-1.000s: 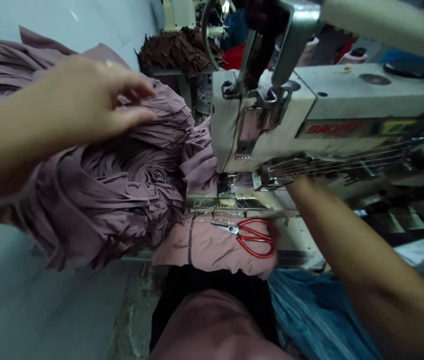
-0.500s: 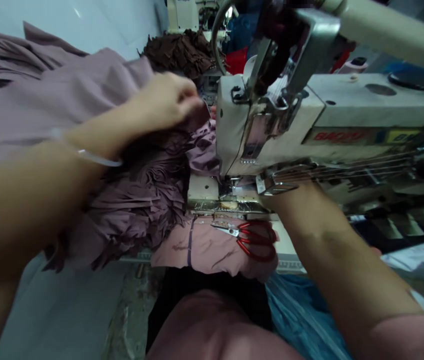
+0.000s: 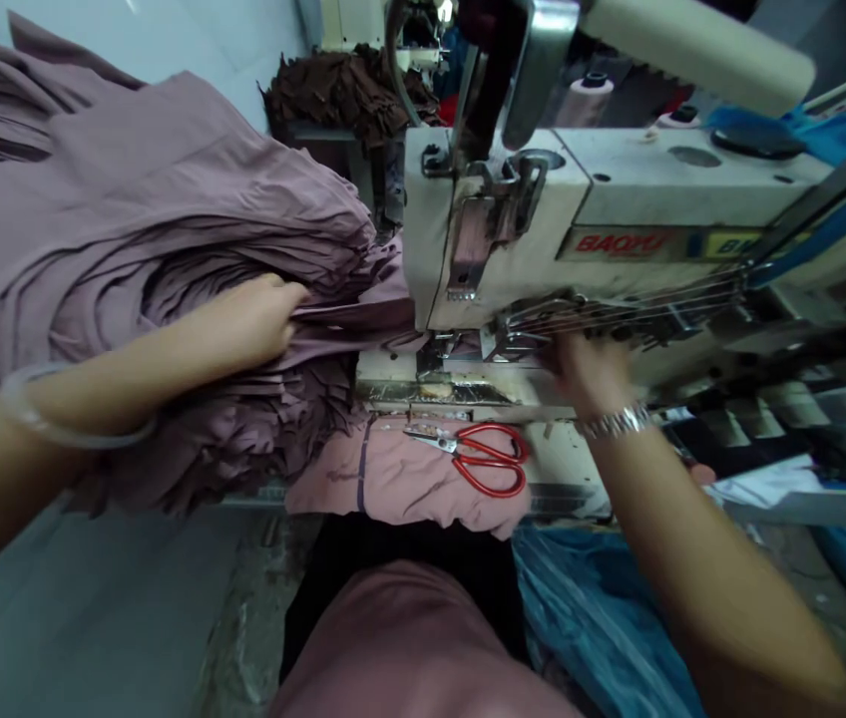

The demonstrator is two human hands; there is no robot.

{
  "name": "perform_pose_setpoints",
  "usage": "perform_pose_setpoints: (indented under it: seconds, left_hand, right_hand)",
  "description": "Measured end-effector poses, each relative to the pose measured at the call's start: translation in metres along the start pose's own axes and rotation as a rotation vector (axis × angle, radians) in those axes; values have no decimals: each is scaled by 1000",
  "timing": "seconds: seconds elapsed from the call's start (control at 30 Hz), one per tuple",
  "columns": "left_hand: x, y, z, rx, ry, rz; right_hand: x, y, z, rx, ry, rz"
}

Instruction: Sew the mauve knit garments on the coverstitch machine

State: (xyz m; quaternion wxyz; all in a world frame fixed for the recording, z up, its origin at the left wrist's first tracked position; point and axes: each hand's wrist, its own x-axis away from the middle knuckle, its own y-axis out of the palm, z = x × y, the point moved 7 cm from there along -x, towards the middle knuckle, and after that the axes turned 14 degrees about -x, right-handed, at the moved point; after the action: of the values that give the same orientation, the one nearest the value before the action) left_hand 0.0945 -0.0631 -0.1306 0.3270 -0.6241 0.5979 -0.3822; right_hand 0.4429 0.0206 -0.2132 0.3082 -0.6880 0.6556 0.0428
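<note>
My left hand [image 3: 262, 314] is closed on the edge of a mauve fabric piece [image 3: 363, 317], which stretches right from my fingers to the presser foot of a sewing machine [image 3: 498, 239]. Beneath and behind that hand lies a big pile of mauve fabric [image 3: 191, 199]. My right hand [image 3: 594, 371] reaches under the machine's arm, right of the needle area. Its fingers are blurred and hidden behind the metal guides and threads. Red-handled scissors [image 3: 490, 459] rest on a folded pink cloth [image 3: 400, 474] at the table's front edge.
Behind the machine sits a heap of dark brown fabric [image 3: 348, 90]. Thread cones [image 3: 586, 105] stand at the back. Blue plastic [image 3: 595, 618] hangs below the table at right. Taut threads run along the front of the machine's arm.
My left hand has come down and left from beside the machine head, drawing the fabric edge out. The right hand has drawn back toward me, showing a wrist watch. The view has shifted slightly.
</note>
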Motion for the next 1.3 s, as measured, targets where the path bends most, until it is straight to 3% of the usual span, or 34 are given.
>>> perform_pose_setpoints:
  seconds: [0.1,0.2,0.3,0.37,0.43,0.5,0.57,0.6,0.67,0.77,0.87,0.93,1.03,1.13,1.2,1.3]
  left_hand:
    - [31,-8,-32,6,-181,28]
    - [54,-27,-47,206,-358,49]
    - [68,-50,-44,545,-511,188]
    - [71,-58,-31,738,-577,331]
    - [66,-61,0,812,-477,473]
    - [55,-58,51,738,-170,574]
    - [47,-36,112,600,211,500]
    - [45,-22,132,529,289,475]
    - [45,-1,156,428,389,479]
    - [45,12,164,295,419,484]
    - [40,13,161,203,358,500]
    - [39,10,162,257,334,550]
    - [40,6,172,419,400,608]
    - [39,3,189,328,467,631]
    - [36,2,191,195,400,653]
    - [31,4,172,111,235,649]
  right_hand:
    - [42,-31,17,-333,239,181]
    - [84,-58,36,-748,472,417]
    - [94,-69,27,-897,343,542]
    - [91,-62,8,-835,179,564]
    - [80,-36,-24,-605,-31,375]
    - [75,15,-60,-268,-309,-78]
    - [82,59,-74,65,-547,-453]
    - [84,71,-72,215,-625,-542]
    - [79,75,-61,463,-698,-552]
    - [71,65,-47,604,-772,-492]
    - [71,55,-45,560,-826,-469]
    - [75,54,-46,522,-839,-479]
    - [82,55,-47,470,-841,-501]
    - [82,55,-48,474,-824,-495]
    - [80,54,-48,496,-819,-486]
    - [76,49,-48,497,-788,-472]
